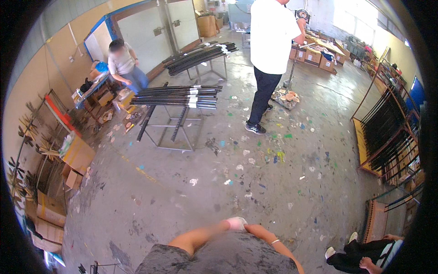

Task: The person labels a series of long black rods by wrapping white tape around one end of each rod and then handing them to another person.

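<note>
Both my hands meet in front of my dark shirt, at the lower middle of the view. A white and pink glove (238, 222) appears to cover my left hand (232, 224), so its fingers cannot be made out. Against the glove's right side, my right hand (253, 229) has its fingers closed on the edge of the fabric. A light band circles my right wrist. Beneath my hands lies the grey, paint-spotted floor (200, 196).
Bundles of long black rods lie on a near metal stand (185, 131) and a far stand (211, 70). A person in white (273, 43) stands ahead; another person (122, 64) bends at left. Racked rods (388, 128) stand right, cardboard boxes (78, 153) left. Someone's legs (353, 255) show lower right.
</note>
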A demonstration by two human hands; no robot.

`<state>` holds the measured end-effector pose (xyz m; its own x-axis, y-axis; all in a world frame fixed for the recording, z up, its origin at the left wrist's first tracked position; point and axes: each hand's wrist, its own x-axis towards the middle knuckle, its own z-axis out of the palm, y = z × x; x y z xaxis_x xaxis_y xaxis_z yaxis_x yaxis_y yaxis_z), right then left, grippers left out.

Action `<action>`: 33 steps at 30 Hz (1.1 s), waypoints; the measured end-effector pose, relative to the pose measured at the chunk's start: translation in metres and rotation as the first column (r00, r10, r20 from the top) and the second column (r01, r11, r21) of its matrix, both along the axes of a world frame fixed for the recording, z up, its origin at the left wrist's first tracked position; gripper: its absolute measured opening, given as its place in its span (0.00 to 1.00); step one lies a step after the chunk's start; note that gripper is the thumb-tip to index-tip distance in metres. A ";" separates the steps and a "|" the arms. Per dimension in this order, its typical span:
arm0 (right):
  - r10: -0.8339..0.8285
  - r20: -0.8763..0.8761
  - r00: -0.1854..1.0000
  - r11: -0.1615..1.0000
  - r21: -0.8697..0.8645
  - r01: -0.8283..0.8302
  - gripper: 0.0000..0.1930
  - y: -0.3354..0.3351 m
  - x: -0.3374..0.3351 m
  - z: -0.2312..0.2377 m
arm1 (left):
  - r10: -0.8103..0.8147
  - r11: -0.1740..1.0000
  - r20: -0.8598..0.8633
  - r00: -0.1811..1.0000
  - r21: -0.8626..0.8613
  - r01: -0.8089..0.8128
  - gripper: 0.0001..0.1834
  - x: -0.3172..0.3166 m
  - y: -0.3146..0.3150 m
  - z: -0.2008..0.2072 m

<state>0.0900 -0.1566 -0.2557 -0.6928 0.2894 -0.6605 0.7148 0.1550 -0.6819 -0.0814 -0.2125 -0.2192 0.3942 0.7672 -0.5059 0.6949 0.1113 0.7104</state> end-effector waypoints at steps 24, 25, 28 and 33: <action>0.010 0.087 0.996 1.000 0.017 -0.012 0.27 -0.003 0.014 0.030 | -0.104 0.994 0.005 0.995 -0.024 0.104 0.19 0.013 0.004 -0.040; -0.011 0.073 0.997 0.998 0.057 0.007 0.29 -0.008 0.024 -0.025 | -0.151 0.989 -0.010 0.988 -0.006 0.151 0.19 0.016 0.007 -0.057; -0.047 -0.023 0.999 0.998 0.028 0.048 0.30 -0.006 0.032 -0.030 | -0.195 0.980 -0.029 0.980 0.035 0.196 0.20 0.013 0.011 -0.085; 0.001 -0.128 0.992 0.991 0.136 0.017 0.31 -0.002 0.038 0.047 | -0.223 0.975 -0.004 0.975 -0.016 0.223 0.23 0.024 0.030 -0.020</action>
<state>0.1280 -0.1584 -0.2087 -0.7658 0.3769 -0.5211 0.6254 0.2475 -0.7400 -0.0576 -0.1821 -0.2393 0.5517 0.6525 -0.5194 0.7075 -0.0365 0.7057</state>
